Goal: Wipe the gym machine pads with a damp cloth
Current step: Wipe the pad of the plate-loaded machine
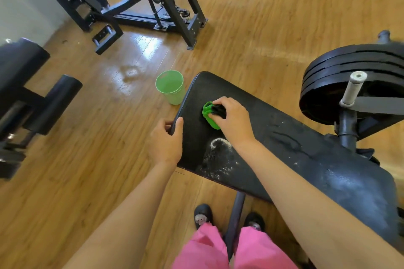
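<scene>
Dusty black pad (284, 137): right hand (235, 119) clutches green cloth (208, 113) on it; left hand (166, 140) grips edge; wood floor (87, 159).

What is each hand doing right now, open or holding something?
Left hand: grips the edge of the long black padded bench.
Right hand: holds the bunched green-and-black cloth against it.

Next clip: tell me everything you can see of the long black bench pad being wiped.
The long black bench pad looks like worn vinyl, rounded at its far end, lying diagonally above a dark metal post. White speckled residue marks its near edge; a greyish smear covers its right end. The left hand grips its left edge; the right hand presses a bright green cloth onto its top.
</scene>
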The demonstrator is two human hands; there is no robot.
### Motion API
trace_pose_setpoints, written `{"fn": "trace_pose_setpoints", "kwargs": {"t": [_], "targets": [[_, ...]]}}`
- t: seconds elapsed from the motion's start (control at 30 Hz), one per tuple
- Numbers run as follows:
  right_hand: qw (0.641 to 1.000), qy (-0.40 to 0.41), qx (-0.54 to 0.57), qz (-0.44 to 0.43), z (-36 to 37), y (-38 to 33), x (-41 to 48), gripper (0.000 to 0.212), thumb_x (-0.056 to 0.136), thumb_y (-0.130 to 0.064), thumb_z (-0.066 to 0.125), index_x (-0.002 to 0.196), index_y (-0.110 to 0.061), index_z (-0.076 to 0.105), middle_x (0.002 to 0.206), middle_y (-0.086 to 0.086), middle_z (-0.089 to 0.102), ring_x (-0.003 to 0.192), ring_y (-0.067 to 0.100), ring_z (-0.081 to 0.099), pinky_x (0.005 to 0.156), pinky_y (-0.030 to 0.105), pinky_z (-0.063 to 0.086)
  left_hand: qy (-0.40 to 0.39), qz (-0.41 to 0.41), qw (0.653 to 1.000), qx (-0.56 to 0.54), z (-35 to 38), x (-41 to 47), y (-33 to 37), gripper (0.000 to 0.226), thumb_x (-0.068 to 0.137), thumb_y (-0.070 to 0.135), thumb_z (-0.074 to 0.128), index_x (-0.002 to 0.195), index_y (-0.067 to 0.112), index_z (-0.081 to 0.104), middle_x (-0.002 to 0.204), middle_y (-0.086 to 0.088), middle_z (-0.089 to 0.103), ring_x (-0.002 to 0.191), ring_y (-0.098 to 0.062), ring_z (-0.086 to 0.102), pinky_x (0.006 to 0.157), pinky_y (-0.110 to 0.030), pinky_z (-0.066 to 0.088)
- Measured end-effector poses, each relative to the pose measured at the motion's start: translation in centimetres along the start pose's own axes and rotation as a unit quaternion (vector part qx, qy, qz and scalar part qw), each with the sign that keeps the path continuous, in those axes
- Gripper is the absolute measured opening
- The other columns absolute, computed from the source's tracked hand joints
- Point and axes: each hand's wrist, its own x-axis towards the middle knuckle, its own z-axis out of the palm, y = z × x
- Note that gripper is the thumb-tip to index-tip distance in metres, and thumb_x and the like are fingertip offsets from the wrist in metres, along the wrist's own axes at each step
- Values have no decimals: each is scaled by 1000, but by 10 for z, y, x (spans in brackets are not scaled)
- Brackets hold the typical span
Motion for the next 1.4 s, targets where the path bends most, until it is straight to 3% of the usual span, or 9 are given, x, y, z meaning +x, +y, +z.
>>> {"fn": "trace_pose_setpoints", "kwargs": {"t": [0.13,0.3,0.57,0.87,1.0,1.2,1.4], "targets": [[995,-55,31,-73,9,-12,-45,28,79,-18,76,105,-14,66,101,0,65,97,15,58,85,30,49,15,1,1000,-4,2,1,-2,28,92,50,54,93,23,61,82,10,59,80,-13,58,68,-32,48],[988,-101,16,-117,3,0,-67,30,78,-15,76,106,-11,66,100,3,65,97,19,59,84,33,51,19,6,1000,3,1,0,-1,29,94,48,53,95,20,63,84,8,61,78,-11,57,65,-32,46],[999,14,-1,46,-24,47,-25,21,84,-18,72,102,-12,61,95,-3,59,96,19,55,80,31,43,17,-6,1000,18,2,0,1,29,95,48,52,93,20,60,83,10,58,72,-6,52,58,-26,40],[997,-44,51,-44,22,-11,-109,28,76,-18,76,101,-12,65,94,1,64,90,18,58,77,33,50,5,-7,1000,19,1,2,-4,32,94,51,51,94,20,61,83,8,60,79,-15,57,69,-35,45],[999,-6,48,17,7,14,-84,22,83,-16,72,103,-13,64,99,-1,63,96,16,56,84,35,49,-12,-8,1000,14,0,0,-3,32,95,51,48,96,21,59,84,10,57,77,-10,56,62,-31,42],[991,69,18,117,-10,35,-54,17,85,-18,71,99,-13,62,93,-5,59,91,15,57,78,30,46,-18,-6,1000,1,-1,-1,0,29,96,47,49,97,19,58,82,15,53,73,-1,50,56,-19,32],[996,10,68,58,16,-1,-107,25,75,-16,78,97,-12,66,94,-1,66,91,15,60,82,29,47,-10,-2,1000,4,0,2,-4,31,94,50,50,97,20,59,86,10,58,80,-11,55,61,-27,36]]}}
